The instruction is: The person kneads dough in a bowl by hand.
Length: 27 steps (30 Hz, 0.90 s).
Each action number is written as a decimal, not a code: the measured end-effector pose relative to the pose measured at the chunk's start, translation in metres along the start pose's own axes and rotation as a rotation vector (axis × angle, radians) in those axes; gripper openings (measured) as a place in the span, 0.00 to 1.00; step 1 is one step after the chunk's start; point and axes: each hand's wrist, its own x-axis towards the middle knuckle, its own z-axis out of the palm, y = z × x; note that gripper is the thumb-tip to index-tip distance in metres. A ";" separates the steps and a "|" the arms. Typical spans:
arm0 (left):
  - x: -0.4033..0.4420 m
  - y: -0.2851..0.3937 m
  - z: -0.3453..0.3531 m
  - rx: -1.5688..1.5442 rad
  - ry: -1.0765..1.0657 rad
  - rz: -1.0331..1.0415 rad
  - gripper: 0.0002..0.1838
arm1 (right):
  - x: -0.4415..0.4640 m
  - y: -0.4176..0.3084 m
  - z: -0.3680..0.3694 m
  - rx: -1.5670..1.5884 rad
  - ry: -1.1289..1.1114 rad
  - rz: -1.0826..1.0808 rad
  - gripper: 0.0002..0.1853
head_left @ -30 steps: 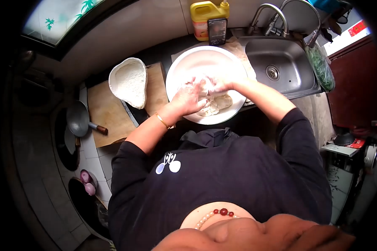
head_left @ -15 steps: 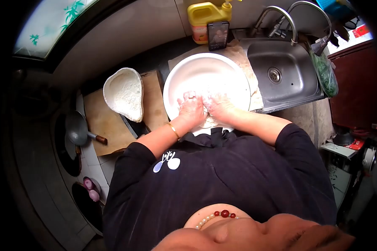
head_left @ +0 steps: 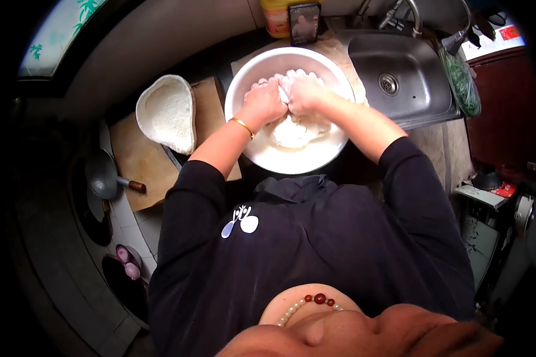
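A large white basin (head_left: pixel 289 165) holds a pale lump of dough (head_left: pixel 298 132). My left hand (head_left: pixel 265 102), with a gold bangle above the wrist, is inside the basin, its fingers curled into the far side of the dough. Close against it, my right hand (head_left: pixel 304 93) is closed on the dough too. White flour or dough coats the knuckles of both hands. The fingertips are hidden beneath the hands.
Left of the basin, a gourd-shaped scoop of flour (head_left: pixel 167 116) rests on a brown board (head_left: pixel 138 172). A phone (head_left: pixel 304 24) leans on a yellow jug (head_left: pixel 275 18) behind. The metal sink (head_left: pixel 423 89) lies to the right. A ladle (head_left: pixel 103 174) sits farther left.
Both hands have moved from the basin's near side to its far side and curled in, uncovering the dough nearest me. The camera view has shifted, with the basin now higher in view.
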 end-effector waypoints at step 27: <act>-0.082 0.024 0.032 0.293 0.068 0.143 0.30 | -0.085 -0.012 0.051 0.940 0.023 0.075 0.25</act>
